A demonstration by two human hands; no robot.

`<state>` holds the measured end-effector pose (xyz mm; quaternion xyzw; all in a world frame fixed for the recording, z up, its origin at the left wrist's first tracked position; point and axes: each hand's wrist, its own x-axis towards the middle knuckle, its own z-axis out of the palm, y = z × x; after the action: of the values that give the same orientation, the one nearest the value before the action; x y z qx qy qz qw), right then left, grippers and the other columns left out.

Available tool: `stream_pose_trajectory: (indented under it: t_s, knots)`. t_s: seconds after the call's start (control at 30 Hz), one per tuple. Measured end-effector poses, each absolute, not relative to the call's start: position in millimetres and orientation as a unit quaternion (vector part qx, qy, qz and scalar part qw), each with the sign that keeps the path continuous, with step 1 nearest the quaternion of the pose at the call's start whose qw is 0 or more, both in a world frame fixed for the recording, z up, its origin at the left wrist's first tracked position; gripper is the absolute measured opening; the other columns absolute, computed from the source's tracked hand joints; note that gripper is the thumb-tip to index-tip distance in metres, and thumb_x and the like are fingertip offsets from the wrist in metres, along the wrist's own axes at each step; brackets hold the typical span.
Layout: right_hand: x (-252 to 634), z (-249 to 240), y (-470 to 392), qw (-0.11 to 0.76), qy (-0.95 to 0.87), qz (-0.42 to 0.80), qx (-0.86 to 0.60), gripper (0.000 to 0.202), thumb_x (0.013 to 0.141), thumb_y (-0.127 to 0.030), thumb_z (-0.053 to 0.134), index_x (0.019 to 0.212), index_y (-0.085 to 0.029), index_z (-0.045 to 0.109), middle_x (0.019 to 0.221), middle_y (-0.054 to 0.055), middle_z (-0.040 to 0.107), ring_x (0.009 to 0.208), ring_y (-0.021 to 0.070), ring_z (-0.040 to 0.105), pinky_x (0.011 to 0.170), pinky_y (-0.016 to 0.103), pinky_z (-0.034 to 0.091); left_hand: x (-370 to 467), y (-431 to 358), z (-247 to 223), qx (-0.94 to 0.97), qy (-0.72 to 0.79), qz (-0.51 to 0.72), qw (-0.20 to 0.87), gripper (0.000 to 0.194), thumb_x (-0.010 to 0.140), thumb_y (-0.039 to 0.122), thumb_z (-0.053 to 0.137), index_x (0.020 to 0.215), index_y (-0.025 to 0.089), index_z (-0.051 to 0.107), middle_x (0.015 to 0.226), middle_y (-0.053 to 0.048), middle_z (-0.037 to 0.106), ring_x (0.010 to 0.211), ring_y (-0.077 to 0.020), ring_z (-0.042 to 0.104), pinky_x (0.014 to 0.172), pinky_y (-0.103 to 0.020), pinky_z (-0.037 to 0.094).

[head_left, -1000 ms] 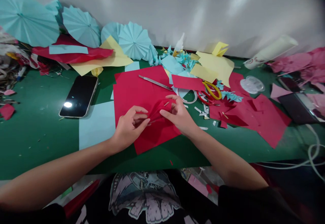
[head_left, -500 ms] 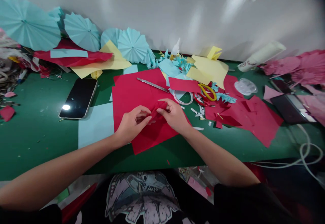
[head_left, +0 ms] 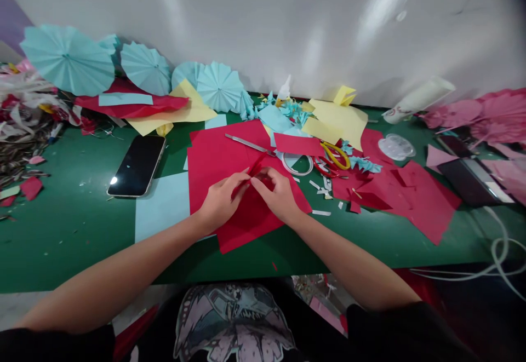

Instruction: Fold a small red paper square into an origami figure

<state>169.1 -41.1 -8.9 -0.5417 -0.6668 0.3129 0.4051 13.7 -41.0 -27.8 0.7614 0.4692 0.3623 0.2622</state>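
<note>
my left hand [head_left: 222, 200] and right hand [head_left: 276, 193] pinch a half-folded red paper [head_left: 255, 169] over red sheets [head_left: 217, 156] mid-counter [head_left: 61, 230]; blue fans [head_left: 68, 58] lie finished far left, this fold looks early.

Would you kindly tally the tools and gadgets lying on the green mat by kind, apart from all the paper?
Phones: 1
Scissors, yellow-handled and red-handled: 2
Metal blades: 1
Tape rolls: 1
Total: 5
Both hands, left and right, pinch a folded red paper.

green table [head_left: 74, 230] carries phone [head_left: 137, 166], red sheets [head_left: 213, 154].
</note>
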Motion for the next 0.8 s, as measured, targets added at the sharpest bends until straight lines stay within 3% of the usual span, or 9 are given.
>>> stream_pose_trajectory:
  t_s: [0.23, 0.37, 0.47, 0.6, 0.7, 0.8]
  knots:
    - [174, -16, -37, 0.399, -0.630, 0.364, -0.558, 0.033, 0.079, -0.049, 0.051, 0.077, -0.017, 0.059, 0.071, 0.003, 0.062, 0.063, 0.0142, 0.056, 0.059, 0.027, 0.042, 14, -44, -31, 0.782, 0.438, 0.371, 0.241, 0.024, 0.087, 0.018, 0.041, 0.107, 0.019, 0.053, 0.113, -0.006, 0.062, 0.101, -0.0170, 0.062, 0.087, -0.028, 0.050]
    - [175, -19, -37, 0.409, -0.614, 0.385, -0.554, 0.031, 0.080, -0.045, 0.050, 0.069, -0.017, 0.056, 0.062, 0.001, 0.058, 0.058, 0.0129, 0.053, 0.052, 0.024, 0.038, 16, -46, -29, 0.783, 0.424, 0.384, 0.244, 0.025, 0.088, 0.019, 0.041, 0.111, 0.020, 0.051, 0.117, -0.007, 0.060, 0.105, -0.0164, 0.060, 0.088, -0.026, 0.050]
    - [175, -20, -36, 0.410, -0.605, 0.399, -0.555, 0.023, 0.080, -0.035, 0.048, 0.068, -0.017, 0.056, 0.064, 0.001, 0.060, 0.062, 0.0145, 0.056, 0.056, 0.025, 0.040, 17, -48, -25, 0.767, 0.438, 0.388, 0.262, 0.025, 0.088, 0.021, 0.045, 0.112, 0.020, 0.049, 0.117, -0.006, 0.060, 0.106, -0.0167, 0.059, 0.086, -0.025, 0.051]
    - [177, -19, -35, 0.391, -0.641, 0.371, -0.547, 0.018, 0.079, -0.028, 0.047, 0.074, -0.016, 0.060, 0.072, 0.004, 0.065, 0.071, 0.0176, 0.060, 0.063, 0.028, 0.042, 18, -46, -24, 0.714, 0.455, 0.408, 0.341, 0.031, 0.082, 0.025, 0.056, 0.111, 0.021, 0.045, 0.120, -0.006, 0.058, 0.111, -0.0197, 0.056, 0.089, -0.032, 0.050]
    - [181, -18, -34, 0.369, -0.674, 0.343, -0.540, 0.024, 0.081, -0.032, 0.048, 0.068, -0.016, 0.060, 0.066, 0.004, 0.064, 0.062, 0.0169, 0.058, 0.057, 0.028, 0.040, 18, -40, -27, 0.657, 0.444, 0.448, 0.414, 0.042, 0.076, 0.028, 0.063, 0.110, 0.021, 0.041, 0.129, -0.010, 0.049, 0.119, -0.0224, 0.049, 0.092, -0.038, 0.048]
    - [186, -18, -32, 0.349, -0.695, 0.348, -0.523, 0.026, 0.081, -0.034, 0.049, 0.066, -0.016, 0.060, 0.065, 0.004, 0.064, 0.060, 0.0167, 0.057, 0.058, 0.028, 0.042, 18, -34, -29, 0.599, 0.416, 0.451, 0.515, 0.047, 0.068, 0.028, 0.069, 0.106, 0.021, 0.041, 0.131, -0.010, 0.047, 0.116, -0.0216, 0.051, 0.090, -0.036, 0.049]
